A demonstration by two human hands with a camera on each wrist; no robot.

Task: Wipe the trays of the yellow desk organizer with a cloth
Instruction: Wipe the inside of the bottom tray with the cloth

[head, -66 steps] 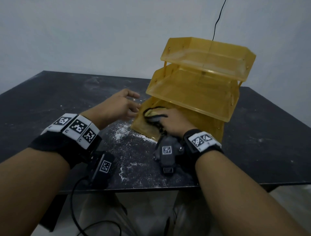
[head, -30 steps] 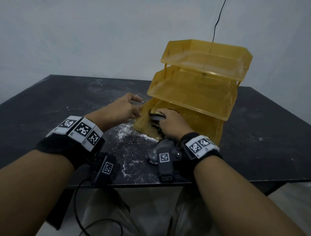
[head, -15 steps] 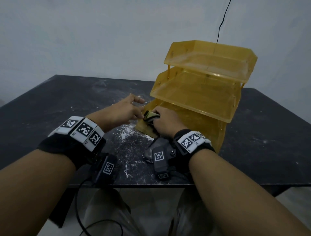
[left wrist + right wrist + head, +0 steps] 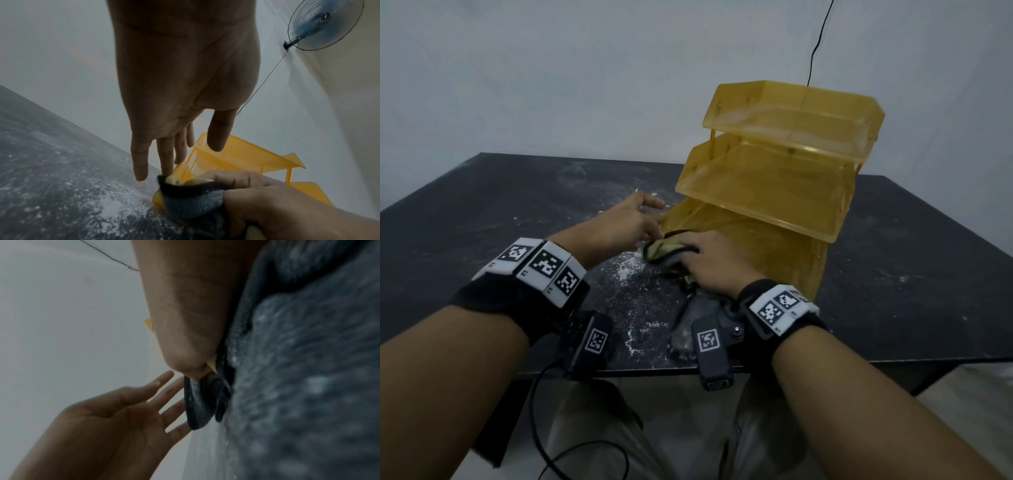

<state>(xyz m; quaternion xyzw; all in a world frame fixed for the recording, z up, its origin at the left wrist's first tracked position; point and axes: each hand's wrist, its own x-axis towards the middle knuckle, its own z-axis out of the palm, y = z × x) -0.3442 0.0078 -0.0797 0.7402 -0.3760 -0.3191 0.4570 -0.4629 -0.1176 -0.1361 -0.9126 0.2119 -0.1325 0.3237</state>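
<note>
The right hand grips a bunched cloth at the bottom tray's front-left corner; the tray stretches ahead and rightward. The left hand, fingers spread, holds nothing.

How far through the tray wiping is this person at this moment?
Early on. In hand: the right hand grips the cloth at the front lip of the bottom tray, with white powder lying on the table just in front. The left hand rests open at the organizer's corner. Left: the middle tray and top tray, neither being touched.
</note>
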